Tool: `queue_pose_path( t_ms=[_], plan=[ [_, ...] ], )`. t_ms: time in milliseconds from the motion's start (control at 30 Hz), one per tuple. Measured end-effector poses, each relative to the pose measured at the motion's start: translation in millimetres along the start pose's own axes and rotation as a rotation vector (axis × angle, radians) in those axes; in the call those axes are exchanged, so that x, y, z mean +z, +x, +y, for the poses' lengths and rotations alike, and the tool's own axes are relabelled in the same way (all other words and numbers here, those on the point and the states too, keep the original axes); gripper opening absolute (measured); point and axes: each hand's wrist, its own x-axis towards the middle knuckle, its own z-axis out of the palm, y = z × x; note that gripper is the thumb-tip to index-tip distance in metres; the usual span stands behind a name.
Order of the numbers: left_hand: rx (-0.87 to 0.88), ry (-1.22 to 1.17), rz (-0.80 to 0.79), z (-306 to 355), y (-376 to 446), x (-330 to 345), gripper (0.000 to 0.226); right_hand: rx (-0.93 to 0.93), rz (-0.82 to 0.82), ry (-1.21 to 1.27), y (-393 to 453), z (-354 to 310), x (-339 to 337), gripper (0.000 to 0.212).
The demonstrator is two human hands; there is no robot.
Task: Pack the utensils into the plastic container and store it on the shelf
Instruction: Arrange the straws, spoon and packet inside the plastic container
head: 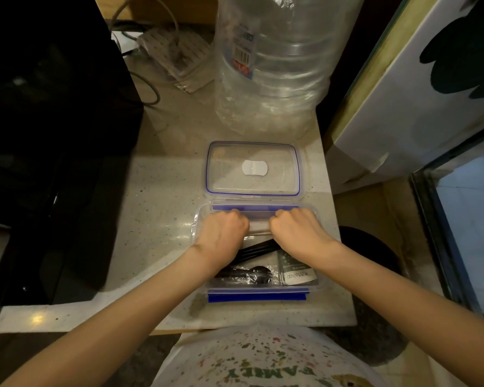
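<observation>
Both hands [259, 229] curled inside container [317, 277]

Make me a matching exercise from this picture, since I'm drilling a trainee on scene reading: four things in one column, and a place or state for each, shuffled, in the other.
Things:
1. lid
2. black utensils
3. large clear bottle
4. both hands

Places or states:
A. standing on the counter behind the lid
B. lying flat on the counter, just beyond the open container
C. curled over the far part of the container
D. lying inside the container, partly in clear wrap

Pairs: 1-B, 2-D, 3-A, 4-C
</observation>
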Motion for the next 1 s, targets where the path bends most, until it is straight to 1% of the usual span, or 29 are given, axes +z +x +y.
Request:
queue_pose_path(
  t_ms=[100, 167, 233, 267, 333, 367, 400, 467, 500, 567, 633, 733, 767, 800, 867, 900, 933, 1000],
  plan=[
    [0.019, 0.043, -0.029, 0, 0, -3, 0.023, -0.001, 0.012, 0.017, 0, 1, 2, 0.023],
    [0.007, 0.015, -0.039, 0, 0, -4, 0.023, -0.014, 0.043, 0.032, -2, 2, 4, 0.024],
    [0.0, -0.01, -0.011, 0, -3, -6, 0.014, -0.024, 0.074, 0.031, -2, 2, 6, 0.023],
    [-0.01, -0.009, -0.001, -2, -5, -13, 0.01, -0.027, 0.096, 0.041, -1, 2, 7, 0.022],
    [-0.054, 0.008, 0.034, -3, -6, -18, 0.022, -0.046, 0.176, 0.062, 0, 2, 7, 0.016],
    [-0.077, -0.005, -0.001, -4, -9, -20, 0.021, -0.048, 0.218, 0.053, 0, 2, 8, 0.011],
    [-0.077, -0.024, 0.017, -5, -10, -17, 0.018, -0.044, 0.254, 0.05, 1, 2, 11, 0.01],
    [-0.093, -0.037, 0.045, -6, -12, -15, 0.015, -0.028, 0.277, 0.064, 4, 2, 17, 0.015],
    [-0.109, -0.017, 0.044, -6, -14, -15, 0.021, -0.025, 0.287, 0.079, 4, 2, 19, 0.017],
    [-0.095, -0.022, 0.116, -7, -13, -15, 0.037, -0.022, 0.302, 0.1, 3, 2, 20, 0.022],
    [-0.087, -0.01, 0.181, -9, -6, -2, 0.043, -0.01, 0.329, 0.101, 2, 2, 19, 0.025],
    [-0.042, -0.026, 0.189, -10, -4, 5, 0.043, -0.045, 0.283, 0.104, 1, 2, 21, 0.017],
    [-0.045, -0.013, 0.197, -9, -3, 1, 0.042, -0.059, 0.26, 0.105, 2, 2, 19, 0.018],
    [-0.047, 0.002, 0.167, -8, -4, -2, 0.037, -0.061, 0.25, 0.102, 2, 3, 18, 0.019],
    [-0.037, -0.005, 0.103, -8, -6, -4, 0.016, -0.057, 0.238, 0.076, 2, 4, 15, 0.016],
    [-0.035, 0.0, 0.05, -7, -5, -2, 0.013, -0.057, 0.232, 0.059, 1, 4, 13, 0.015],
    [-0.032, -0.013, 0.018, -6, -5, -5, 0.018, -0.06, 0.217, 0.043, 2, 3, 11, 0.014],
    [-0.018, 0.026, 0.012, -5, -5, -6, 0.024, -0.077, 0.178, 0.032, 1, 1, 8, 0.016]
  ],
)
